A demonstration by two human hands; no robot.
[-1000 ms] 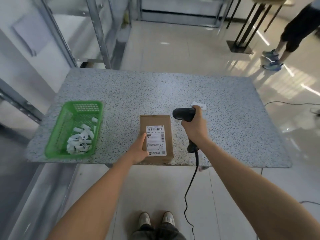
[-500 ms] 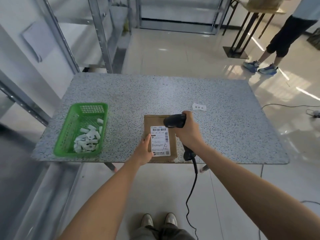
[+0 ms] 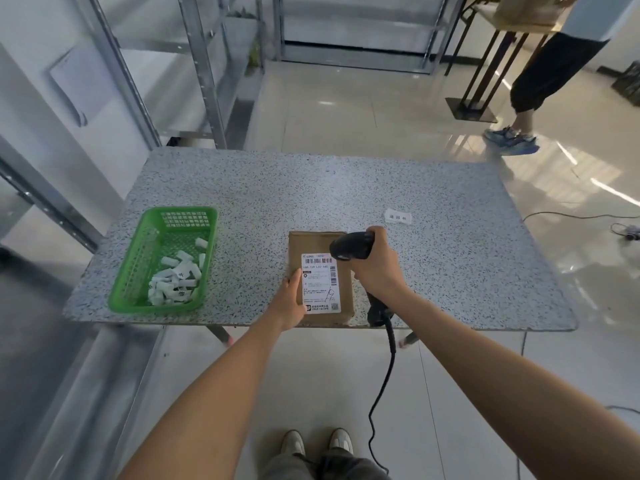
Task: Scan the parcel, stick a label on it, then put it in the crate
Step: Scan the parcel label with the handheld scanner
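Head view, one frame. I see the parcel (image 3: 320, 277), a flat brown box, lying at the near edge of the speckled surface (image 3: 450, 265), roughly centre. A white shipping label (image 3: 320, 284) with barcodes covers much of its top face. My left hand (image 3: 289, 303) rests against the parcel's near-left side, fingers laid flat along the label's left edge; grip loose and open, steadying, not closed round anything. My right hand (image 3: 377, 268) has a full closed grip on the handle of a black scanner (image 3: 351, 247); the scanner head sits over the parcel's far-right corner, aimed left and down toward the top barcode. A black cable (image 3: 384, 382) hangs from the handle base past the surface edge toward the floor. Green basket (image 3: 138, 271) stands well to the left of the parcel, near the front-left corner, holding a loose heap of small white labels (image 3: 176, 278). One single white label (image 3: 398, 217) lies flat on the surface beyond the right hand, apart from the parcel. A second person's legs (image 3: 540, 84) are visible at far right on the floor.
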